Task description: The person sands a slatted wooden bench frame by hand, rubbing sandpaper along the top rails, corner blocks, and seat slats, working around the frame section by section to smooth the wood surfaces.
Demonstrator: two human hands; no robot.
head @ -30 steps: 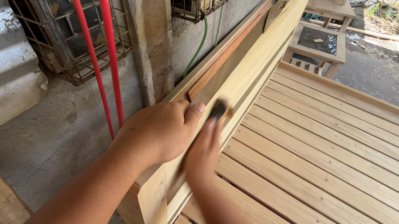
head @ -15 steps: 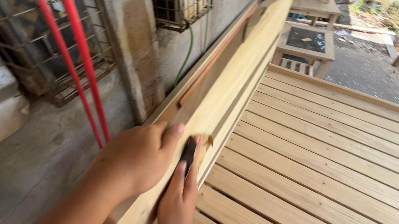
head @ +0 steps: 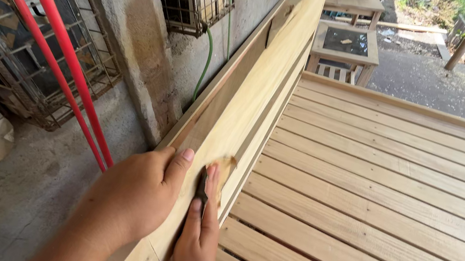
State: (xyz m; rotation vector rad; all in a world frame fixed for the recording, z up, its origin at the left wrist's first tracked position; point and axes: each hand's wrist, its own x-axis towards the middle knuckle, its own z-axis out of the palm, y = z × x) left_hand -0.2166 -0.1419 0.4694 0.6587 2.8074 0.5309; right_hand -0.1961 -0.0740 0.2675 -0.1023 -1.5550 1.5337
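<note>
Your left hand (head: 128,198) and right hand (head: 198,242) press flat, pinching a sandpaper pad (head: 205,186) between them on the side rail (head: 254,96), whose length runs straight ahead.

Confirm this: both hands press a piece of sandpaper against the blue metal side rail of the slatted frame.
Not quite. In the head view the side rail is pale bare wood. Both the left hand and right hand do press sandpaper against it.

Hands (head: 166,214) on sandpaper (head: 218,176) — wooden rail (head: 249,108)
</note>
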